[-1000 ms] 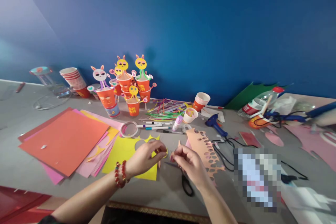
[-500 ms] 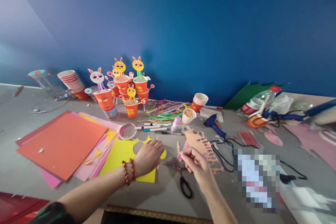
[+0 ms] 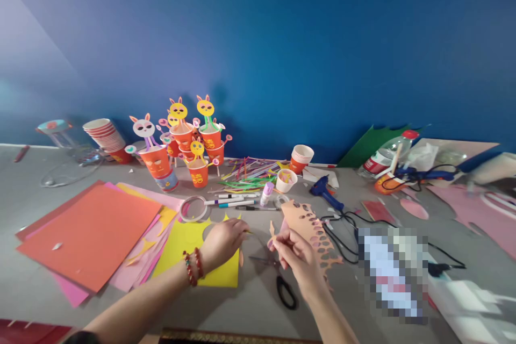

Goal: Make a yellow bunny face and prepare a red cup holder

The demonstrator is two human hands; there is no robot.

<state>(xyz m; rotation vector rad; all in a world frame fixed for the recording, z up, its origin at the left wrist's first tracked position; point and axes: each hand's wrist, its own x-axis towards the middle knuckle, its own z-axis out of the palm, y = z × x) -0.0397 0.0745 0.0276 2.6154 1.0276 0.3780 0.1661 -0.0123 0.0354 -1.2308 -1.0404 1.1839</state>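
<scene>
Evidently for fine handling, the right hand (image 3: 298, 259) pinches 1 peach paper piece (image 3: 272, 229) near its lower end, leaving the pointed tip free; the left hand (image 3: 223, 240) pinches 1 thin yellow piece (image 3: 249, 232), seen almost edge-on. The 2 hands are apart, over the middle of the surface (image 3: 226, 309). 1 pair of scissors (image 3: 279, 281) lies beside the right hand, toward the front edge, probably for easy reach. Farther back lie 4 pens (image 3: 237, 204); 5 rabbit faces (image 3: 144, 128) rise above cups (image 3: 197, 176) toward the back edge, perhaps set there out of the way.
</scene>
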